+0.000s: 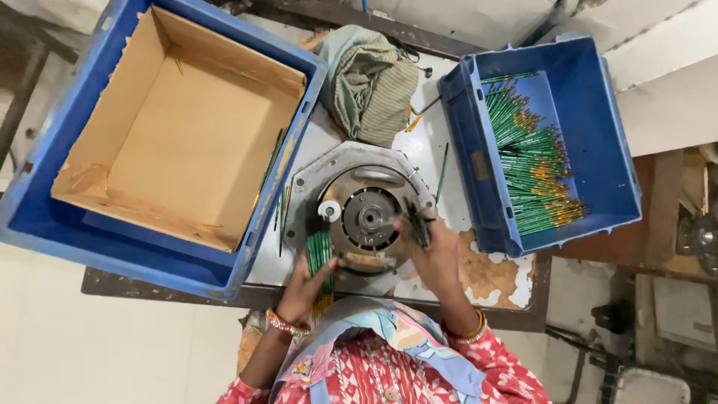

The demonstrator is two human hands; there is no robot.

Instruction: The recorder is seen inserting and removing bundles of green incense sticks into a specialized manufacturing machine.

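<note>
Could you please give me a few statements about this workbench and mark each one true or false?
1. The left hand holds a bundle of green sticks. True.
2. The blue crate on the right is empty. False: it holds a pile of green sticks with golden ends.
3. The cardboard box sits inside a blue crate. True.
4. The right hand rests in the cardboard box. False: it is at the edge of the round metal machine, gripping a few sticks.
5. A folded green striped cloth lies behind the machine. True.
</note>
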